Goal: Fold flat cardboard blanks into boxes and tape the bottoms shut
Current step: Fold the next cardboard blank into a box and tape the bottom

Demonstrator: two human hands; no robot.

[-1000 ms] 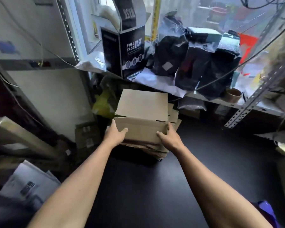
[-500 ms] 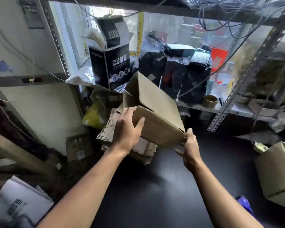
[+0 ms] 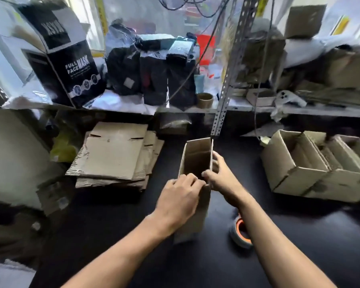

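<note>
— On the black worktop (image 3: 289, 235), what fills the frame?

— Largest is the shelf (image 3: 258, 108) behind it, carrying a black carton (image 3: 71, 65) lettered "FULL FACE MASK", with "MASK" printed again upside down on its raised lid. Black wrapped packages (image 3: 154, 73) stand beside it. No other writing can be read.

— And the cardboard?

— A stack of flat blanks (image 3: 112, 156) lies at the left of the worktop. Finished open boxes (image 3: 312, 165) sit together at the right. Between them stands the half-opened box (image 3: 195, 163), on end, its mouth facing the camera.

— Who holds it?

— A person, both hands. The left hand (image 3: 179, 198) has its grip curled over the near top edge of the box; the right hand (image 3: 222, 179) pinches the right wall, thumb inside, fingers outside. A tape roll (image 3: 240, 229) with an orange core lies just beside the right forearm.

— What has changed in the past half second?

— Then the blank was tilted in the air over the stack, a hand at each side. Now it has been brought down to the middle of the worktop and spread into a sleeve. The view has swung right, bringing in the finished boxes and the tape roll.
</note>
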